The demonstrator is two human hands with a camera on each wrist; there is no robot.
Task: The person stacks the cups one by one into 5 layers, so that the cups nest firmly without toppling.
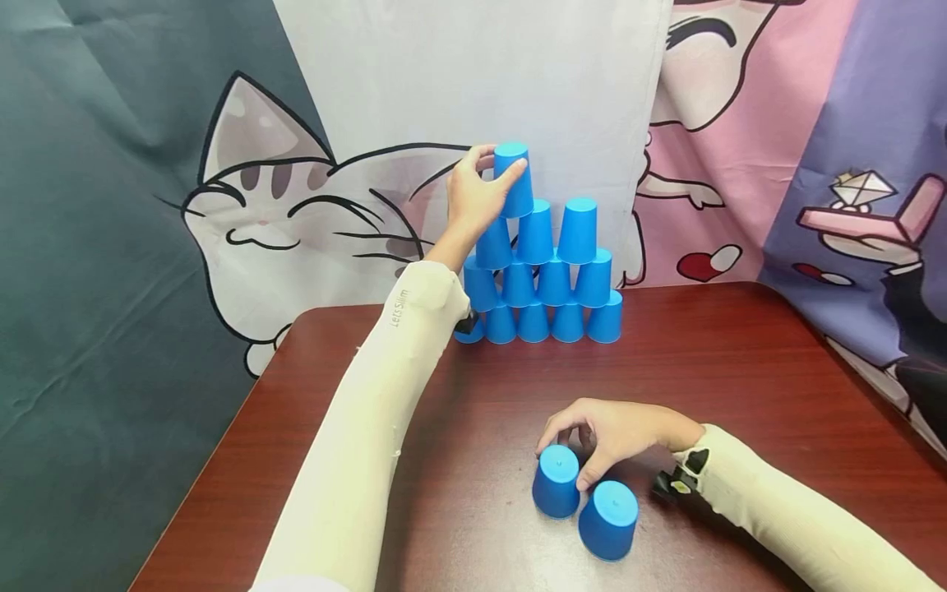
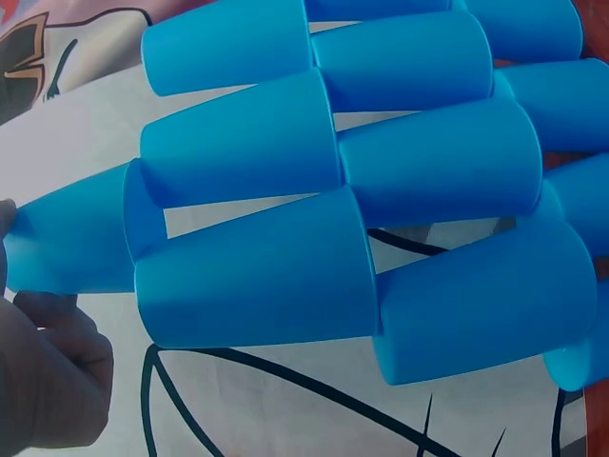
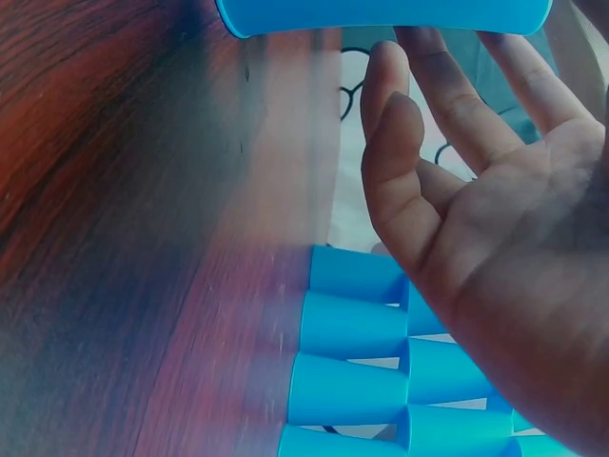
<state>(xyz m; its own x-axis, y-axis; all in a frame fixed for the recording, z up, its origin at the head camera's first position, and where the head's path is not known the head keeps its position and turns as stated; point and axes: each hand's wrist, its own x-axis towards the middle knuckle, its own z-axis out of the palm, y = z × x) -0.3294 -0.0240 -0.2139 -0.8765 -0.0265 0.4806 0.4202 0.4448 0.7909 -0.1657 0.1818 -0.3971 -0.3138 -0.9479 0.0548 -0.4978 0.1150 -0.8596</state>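
Observation:
A pyramid of blue plastic cups (image 1: 556, 284) stands upside down at the back of the table. At its top left, my left hand (image 1: 476, 189) grips a cup (image 1: 514, 185) between thumb and fingers; the left wrist view shows this cup (image 2: 71, 233) against the row beneath. Near the front, two more upside-down cups stand on the table, a left one (image 1: 556, 485) and a right one (image 1: 609, 522). My right hand (image 1: 621, 429) hovers at the left one, fingers loosely curved behind it. In the right wrist view the thumb (image 3: 398, 157) shows apart from the nearest cup (image 3: 381, 14).
The reddish-brown wooden table (image 1: 459, 460) ends just behind the pyramid. A cartoon-cat backdrop cloth (image 1: 385, 99) hangs behind it. Both arms wear pale sleeves with dark wrist devices (image 1: 675, 483); the left one passes close to the pyramid's left end.

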